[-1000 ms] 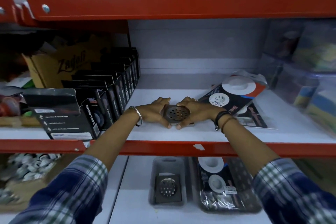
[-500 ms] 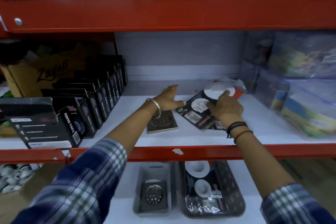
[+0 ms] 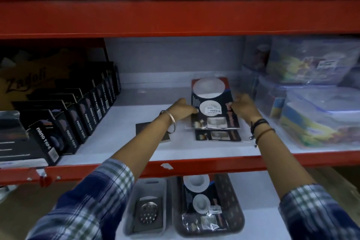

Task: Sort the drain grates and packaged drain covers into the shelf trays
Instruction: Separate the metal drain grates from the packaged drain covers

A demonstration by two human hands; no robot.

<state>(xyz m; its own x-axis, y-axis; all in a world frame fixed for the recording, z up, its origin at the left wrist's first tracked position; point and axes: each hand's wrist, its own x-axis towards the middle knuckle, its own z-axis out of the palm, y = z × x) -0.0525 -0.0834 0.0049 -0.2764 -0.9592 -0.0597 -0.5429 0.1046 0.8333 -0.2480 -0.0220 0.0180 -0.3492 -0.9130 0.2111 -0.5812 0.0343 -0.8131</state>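
A packaged drain cover [image 3: 211, 103], a dark card with two white discs, is held on the middle shelf by both hands. My left hand [image 3: 182, 110] grips its left edge and my right hand [image 3: 242, 108] grips its right edge. A second packaged cover [image 3: 218, 135] lies flat beneath it. A square metal drain grate [image 3: 144, 128] lies on the shelf to the left, partly hidden by my left forearm. On the lower shelf, a grey tray [image 3: 148, 183] holds one drain grate [image 3: 149, 213], and a dark tray [image 3: 236, 210] beside it holds a packaged drain cover [image 3: 200, 203].
Black nano tape boxes [image 3: 78, 121] stand in a row at the shelf's left, with a brown carton [image 3: 25, 82] behind. Clear plastic containers [image 3: 319, 115] are stacked at the right. The red shelf beam [image 3: 194, 165] crosses in front of my forearms.
Both hands left the drain grate lying on the shelf and moved right. They have closed on the top packaged drain cover and turned it straight.
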